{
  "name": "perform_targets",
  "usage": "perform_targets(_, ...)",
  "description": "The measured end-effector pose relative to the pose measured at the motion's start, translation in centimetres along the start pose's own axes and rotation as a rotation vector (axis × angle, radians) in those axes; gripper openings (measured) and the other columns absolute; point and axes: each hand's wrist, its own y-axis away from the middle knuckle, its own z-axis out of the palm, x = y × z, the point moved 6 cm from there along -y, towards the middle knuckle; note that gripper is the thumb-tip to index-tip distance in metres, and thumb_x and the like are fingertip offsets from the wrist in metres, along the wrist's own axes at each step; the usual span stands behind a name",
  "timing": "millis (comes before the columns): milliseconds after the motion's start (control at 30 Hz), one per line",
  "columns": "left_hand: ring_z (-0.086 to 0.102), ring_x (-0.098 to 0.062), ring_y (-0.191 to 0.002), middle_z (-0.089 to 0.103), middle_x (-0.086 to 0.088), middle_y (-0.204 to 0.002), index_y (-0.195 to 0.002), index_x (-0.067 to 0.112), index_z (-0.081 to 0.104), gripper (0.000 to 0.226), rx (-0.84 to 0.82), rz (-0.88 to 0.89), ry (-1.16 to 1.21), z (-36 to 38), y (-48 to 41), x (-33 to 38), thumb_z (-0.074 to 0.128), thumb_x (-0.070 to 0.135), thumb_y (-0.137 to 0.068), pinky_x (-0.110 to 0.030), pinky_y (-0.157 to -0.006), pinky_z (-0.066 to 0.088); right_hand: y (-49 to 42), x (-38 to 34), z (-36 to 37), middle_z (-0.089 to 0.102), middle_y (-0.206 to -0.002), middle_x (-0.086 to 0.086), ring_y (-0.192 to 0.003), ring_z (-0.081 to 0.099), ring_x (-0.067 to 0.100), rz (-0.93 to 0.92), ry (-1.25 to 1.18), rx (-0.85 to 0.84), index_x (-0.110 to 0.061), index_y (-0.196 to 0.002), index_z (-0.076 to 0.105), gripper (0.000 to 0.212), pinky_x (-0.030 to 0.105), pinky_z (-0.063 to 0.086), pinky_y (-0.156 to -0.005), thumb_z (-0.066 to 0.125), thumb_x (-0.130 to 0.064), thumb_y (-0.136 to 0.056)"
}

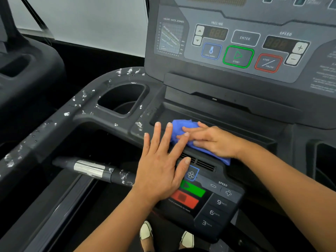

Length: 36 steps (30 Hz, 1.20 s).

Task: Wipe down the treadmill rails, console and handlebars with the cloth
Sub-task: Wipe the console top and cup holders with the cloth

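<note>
Treadmill console [236, 51] stood upright at top, unlit. Left handlebar [45, 131] was flecked with white residue, cup holder [121, 99] set in it. Lower keypad [214, 202] sat below the vent. Left hand [160, 166] lay flat, fingers spread straight, on the keypad's top edge, gripping nothing. Right hand [214, 142] pressed flat with straight fingers on the blue cloth [177, 128], bunched on the ledge under the console. Silver-banded grip [89, 169] lay left.

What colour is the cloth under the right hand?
Blue; the cloth shows best in the head view, under the right hand.
</note>
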Motion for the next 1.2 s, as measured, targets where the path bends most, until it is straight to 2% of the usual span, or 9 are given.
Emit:
perform_targets(233,-0.007,-0.032,-0.146,0.007,-0.014,-0.159,-0.150,0.026,0.023,0.058,-0.006,0.038,0.012,-0.1,0.1,-0.4,0.024,0.053,-0.098,-0.049,-0.117,0.002,-4.6,-1.6,0.9,0.033,-0.149,-0.013,-0.142,0.014,0.001,0.037,0.088,-0.083,-0.038,-0.135,0.043,0.040,0.036,-0.005,-0.119,0.042,-0.017,-0.101)
perform_targets(333,-0.008,-0.031,-0.146,0.005,-0.015,-0.159,-0.151,0.023,0.022,0.062,-0.008,0.030,0.009,-0.1,0.2,-0.7,0.025,0.055,-0.097,-0.047,-0.117,0.000,-6.2,-1.6,1.2,0.015,-0.157,-0.015,-0.145,-0.005,0.006,0.042,0.355,-0.140,-0.039,-0.146,0.022,0.043,0.036,-0.011,-0.116,0.029,-0.036,-0.104)
perform_targets(400,-0.008,-0.033,-0.145,0.006,-0.015,-0.159,-0.151,0.025,0.022,0.063,-0.010,0.036,0.000,-0.1,0.4,-1.0,0.027,0.056,-0.096,-0.047,-0.116,-0.001,-5.5,-0.9,0.8,0.003,-0.158,-0.017,-0.144,-0.011,0.008,0.120,0.515,-0.102,-0.034,-0.151,0.010,0.049,0.040,-0.011,-0.116,0.023,-0.038,-0.104)
perform_targets(600,-0.005,-0.034,-0.146,0.015,-0.013,-0.158,-0.150,0.020,0.024,0.064,-0.012,0.059,0.030,0.0,0.6,-1.2,0.026,0.056,-0.096,-0.052,-0.117,0.007,-2.8,0.3,0.0,-0.015,-0.158,-0.012,-0.142,-0.022,0.010,0.330,0.690,-0.021,-0.025,-0.152,-0.004,0.069,0.039,-0.015,-0.113,-0.001,-0.055,-0.089)
perform_targets(833,-0.002,-0.034,-0.146,0.014,-0.014,-0.158,-0.150,0.016,0.024,0.064,-0.014,0.048,0.036,0.4,1.3,-1.2,0.030,0.052,-0.097,-0.051,-0.116,0.007,-9.1,-0.9,0.5,-0.004,-0.159,-0.010,-0.146,-0.011,0.015,0.113,0.781,-0.059,-0.024,-0.152,0.005,0.054,0.046,-0.009,-0.115,0.024,-0.036,-0.103)
perform_targets(967,0.001,-0.032,-0.146,0.016,-0.013,-0.158,-0.150,0.014,0.023,0.066,-0.010,0.053,0.061,0.5,1.9,-1.3,0.032,0.052,-0.097,-0.052,-0.114,0.012,-5.1,-0.2,-0.1,0.013,-0.157,-0.013,-0.146,-0.001,0.013,-0.036,0.694,-0.069,-0.027,-0.150,0.024,0.053,0.041,-0.010,-0.115,0.013,-0.042,-0.100)
perform_targets(1067,0.003,-0.032,-0.146,0.019,-0.012,-0.157,-0.149,0.014,0.025,0.065,-0.005,0.056,0.066,0.5,1.8,-1.4,0.033,0.051,-0.097,-0.052,-0.114,0.013,-5.3,0.8,-0.7,0.023,-0.156,-0.005,-0.146,0.011,0.021,0.051,0.897,0.026,-0.021,-0.147,0.033,0.062,0.054,0.004,-0.114,0.013,-0.047,-0.095)
perform_targets(1133,0.003,-0.032,-0.146,0.019,-0.012,-0.157,-0.149,0.014,0.025,0.065,-0.011,0.057,0.066,0.5,1.7,-1.4,0.033,0.051,-0.096,-0.052,-0.114,0.013,-7.3,0.4,-0.4,0.015,-0.159,-0.001,-0.147,0.006,0.023,0.131,0.910,0.012,-0.017,-0.149,0.026,0.072,0.056,0.006,-0.114,0.004,-0.051,-0.089)
perform_targets(1200,0.002,-0.031,-0.146,0.017,-0.012,-0.157,-0.150,0.014,0.024,0.065,-0.021,0.056,0.069,0.6,1.8,-1.4,0.032,0.051,-0.097,-0.052,-0.114,0.012,-8.8,-0.2,0.3,0.005,-0.160,-0.003,-0.147,-0.005,0.020,0.119,0.843,-0.008,-0.018,-0.151,0.016,0.079,0.052,-0.004,-0.114,-0.005,-0.052,-0.083)
